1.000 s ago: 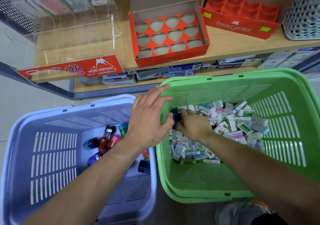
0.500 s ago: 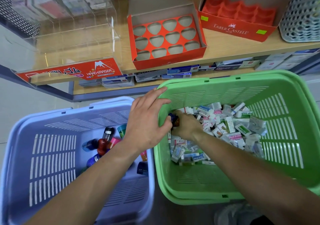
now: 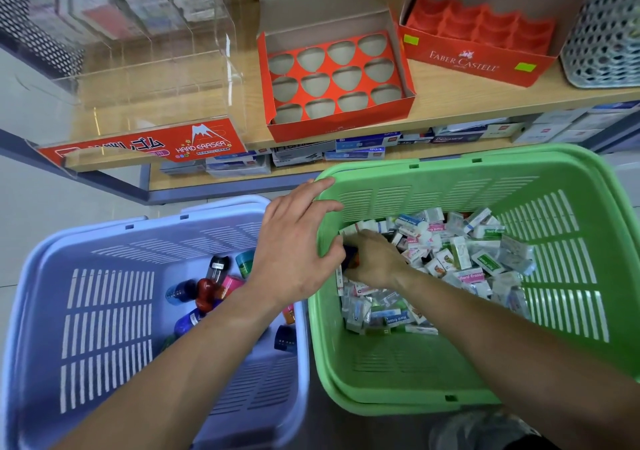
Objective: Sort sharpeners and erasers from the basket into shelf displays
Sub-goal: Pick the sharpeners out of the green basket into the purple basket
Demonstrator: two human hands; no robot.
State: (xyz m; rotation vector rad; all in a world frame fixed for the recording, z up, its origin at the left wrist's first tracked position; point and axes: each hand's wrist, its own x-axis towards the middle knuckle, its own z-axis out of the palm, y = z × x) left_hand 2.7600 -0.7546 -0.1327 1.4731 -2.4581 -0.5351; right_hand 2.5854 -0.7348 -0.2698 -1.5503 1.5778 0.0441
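Observation:
A green basket [image 3: 571, 311] on the right holds a heap of wrapped erasers [image 3: 460, 259]. My right hand [image 3: 375, 259] is down inside it at the left wall, fingers curled round a dark blue sharpener [image 3: 351, 255] with an orange part. My left hand [image 3: 298, 238] lies over the green basket's left rim, fingers spread and fairly straight, thumb inside against the wall. A lilac basket [image 3: 104, 328] on the left holds several coloured sharpeners [image 3: 207, 290].
On the wooden shelf [image 3: 450, 110] stand a red box with empty oval slots [image 3: 337, 79], a red Faber-Castell tray [image 3: 474, 47], a clear acrylic eraser display [image 3: 138, 79] with a Hard Eraser label, and a perforated grey bin [image 3: 606, 34]. Boxed stock fills the lower shelf.
My right hand has dug slightly lower along the green basket's left wall with the dark sharpener. My left hand stays on the rim, fingers spread a little wider.

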